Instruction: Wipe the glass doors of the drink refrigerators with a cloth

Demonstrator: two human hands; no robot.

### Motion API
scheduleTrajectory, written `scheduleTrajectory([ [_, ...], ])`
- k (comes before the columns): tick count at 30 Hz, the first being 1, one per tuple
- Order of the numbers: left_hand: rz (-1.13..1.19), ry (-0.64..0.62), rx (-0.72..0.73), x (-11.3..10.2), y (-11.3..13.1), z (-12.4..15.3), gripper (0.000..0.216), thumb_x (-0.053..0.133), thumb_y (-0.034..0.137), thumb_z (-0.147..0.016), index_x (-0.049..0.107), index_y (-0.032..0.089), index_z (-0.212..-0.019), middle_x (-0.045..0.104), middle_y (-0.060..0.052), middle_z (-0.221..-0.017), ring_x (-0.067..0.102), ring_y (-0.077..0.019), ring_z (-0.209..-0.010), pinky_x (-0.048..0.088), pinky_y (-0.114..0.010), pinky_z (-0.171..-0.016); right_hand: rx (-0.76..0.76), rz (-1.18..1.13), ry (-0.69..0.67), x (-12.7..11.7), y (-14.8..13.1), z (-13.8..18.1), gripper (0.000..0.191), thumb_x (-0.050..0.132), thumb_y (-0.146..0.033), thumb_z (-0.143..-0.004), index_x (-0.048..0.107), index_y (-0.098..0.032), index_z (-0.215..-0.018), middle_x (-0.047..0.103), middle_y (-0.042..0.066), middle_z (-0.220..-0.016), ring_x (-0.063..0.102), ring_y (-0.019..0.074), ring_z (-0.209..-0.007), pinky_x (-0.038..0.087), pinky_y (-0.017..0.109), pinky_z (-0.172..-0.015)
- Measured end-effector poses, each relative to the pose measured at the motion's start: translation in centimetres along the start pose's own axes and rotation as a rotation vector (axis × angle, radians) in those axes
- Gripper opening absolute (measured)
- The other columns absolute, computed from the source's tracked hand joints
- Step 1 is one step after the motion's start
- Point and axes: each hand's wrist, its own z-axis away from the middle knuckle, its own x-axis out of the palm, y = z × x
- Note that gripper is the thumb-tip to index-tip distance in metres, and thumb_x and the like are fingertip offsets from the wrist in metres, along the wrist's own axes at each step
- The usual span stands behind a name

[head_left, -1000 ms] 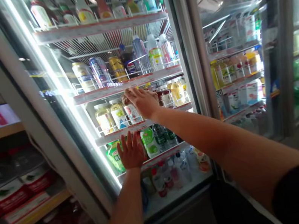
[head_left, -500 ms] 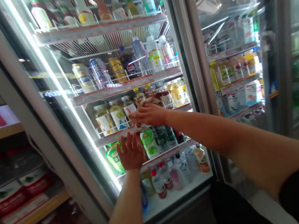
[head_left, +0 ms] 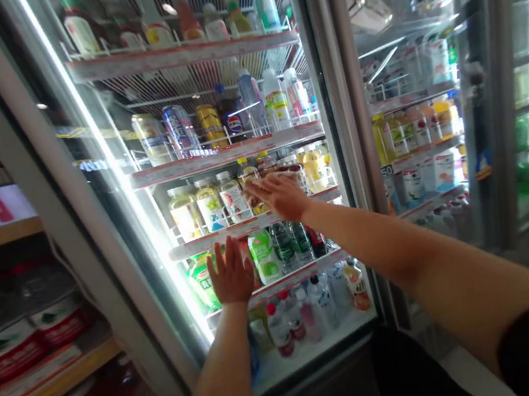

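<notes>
Now a little farther right, the right hand (head_left: 281, 195), in front of the glass door (head_left: 339, 145) of a lit drinks cooler, straight ahead. Half a second ago, partly over the third bottle (head_left: 234, 196) from the left; at present clear of its reddish label and over the lower part of a yellow-capped bottle (head_left: 246, 172) beside it. Flat, fingers stretched out, no visible grip; underside hidden, so no telling about anything beneath the palm. Unclear, too, whether touching the glass or just short of it. Nearly unmoved, the left hand (head_left: 231, 274): wide, fingers spread upward, just right of a green pack (head_left: 201, 279), apparently holding nothing. In effect, a different stretch of door covered by the right hand, with drinks still in rows behind.
</notes>
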Motion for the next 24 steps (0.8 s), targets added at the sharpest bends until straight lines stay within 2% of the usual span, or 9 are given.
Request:
scheduleTrajectory([
  [2,-0.003,-0.003,0.007,0.0,-0.1,0.0,0.058,0.045,0.033,-0.096,0.034,0.024,-0.153,0.042,-0.009,-0.153,0.021,-0.0280,-0.151,0.011,-0.055,-0.124,0.071,-0.001,0.036,0.5,0.3,1.2,0.053,0.040,-0.019,-0.099,0.036,-0.020,-0.152,0.047,0.014,-0.148,0.045,0.0299,-0.119,0.039,0.047,-0.096],
  [6,-0.006,0.009,0.023,0.1,-0.2,-0.1,0.063,0.047,0.032,-0.096,0.027,0.025,-0.155,0.040,-0.008,-0.155,0.019,-0.0276,-0.151,0.011,-0.055,-0.124,-0.354,-0.066,-0.116,0.9,1.1,3.7,0.049,0.041,-0.019,-0.100,0.042,-0.025,-0.149,0.055,0.009,-0.141,0.050,0.0250,-0.113,0.042,0.042,-0.093],
  [10,0.013,0.033,0.041,0.1,-0.2,-0.2,0.066,0.048,0.031,-0.096,0.023,0.025,-0.156,0.039,-0.008,-0.155,0.017,-0.0275,-0.151,0.010,-0.056,-0.124,0.164,-0.008,0.055,1.0,2.0,5.8,0.052,0.037,-0.015,-0.099,0.039,-0.020,-0.151,0.054,0.015,-0.140,0.049,0.0272,-0.115,0.041,0.046,-0.095],
  [11,0.019,0.035,0.046,0.1,-0.2,-0.2,0.066,0.048,0.032,-0.096,0.023,0.026,-0.156,0.040,-0.008,-0.155,0.017,-0.0274,-0.151,0.010,-0.056,-0.124,0.187,-0.007,0.059,1.0,2.2,6.3,0.052,0.037,-0.014,-0.099,0.039,-0.019,-0.151,0.054,0.016,-0.139,0.049,0.0273,-0.114,0.041,0.046,-0.095],
  [15,0.010,0.029,0.044,0.2,-0.2,-0.2,0.065,0.048,0.033,-0.095,0.025,0.026,-0.156,0.041,-0.009,-0.154,0.016,-0.0269,-0.152,0.010,-0.056,-0.124,-0.245,-0.065,-0.122,1.5,2.5,8.6,0.049,0.044,-0.020,-0.098,0.046,-0.021,-0.147,0.058,0.012,-0.134,0.053,0.0254,-0.106,0.043,0.043,-0.092],
  [16,0.003,0.030,0.041,0.2,-0.2,-0.1,0.064,0.047,0.033,-0.096,0.026,0.025,-0.156,0.041,-0.009,-0.154,0.016,-0.0268,-0.152,0.011,-0.056,-0.124,-0.257,-0.066,-0.129,1.6,2.6,9.1,0.049,0.045,-0.021,-0.098,0.047,-0.022,-0.147,0.059,0.012,-0.133,0.053,0.0253,-0.105,0.043,0.043,-0.092],
  [19,0.000,0.033,0.033,0.2,-0.2,-0.1,0.062,0.045,0.033,-0.096,0.028,0.024,-0.155,0.042,-0.010,-0.154,0.017,-0.0271,-0.152,0.011,-0.056,-0.123,0.054,-0.020,-0.013,2.1,2.7,10.9,0.048,0.043,-0.019,-0.098,0.048,-0.022,-0.146,0.058,0.014,-0.133,0.051,0.0265,-0.109,0.042,0.044,-0.093],
  [21,0.009,0.028,0.026,0.2,-0.1,-0.1,0.060,0.044,0.034,-0.097,0.030,0.024,-0.154,0.042,-0.010,-0.154,0.018,-0.0273,-0.151,0.011,-0.056,-0.123,0.128,0.002,0.014,2.6,2.7,12.4,0.048,0.043,-0.018,-0.098,0.048,-0.020,-0.146,0.058,0.015,-0.134,0.051,0.0267,-0.109,0.042,0.044,-0.093],
  [24,0.007,0.030,0.030,0.2,-0.1,-0.1,0.060,0.044,0.033,-0.097,0.030,0.024,-0.154,0.042,-0.009,-0.154,0.018,-0.0274,-0.151,0.012,-0.055,-0.123,-0.217,-0.045,-0.100,3.1,2.9,14.5,0.050,0.049,-0.019,-0.097,0.047,-0.023,-0.147,0.060,0.013,-0.130,0.053,0.0239,-0.104,0.044,0.041,-0.087],
])
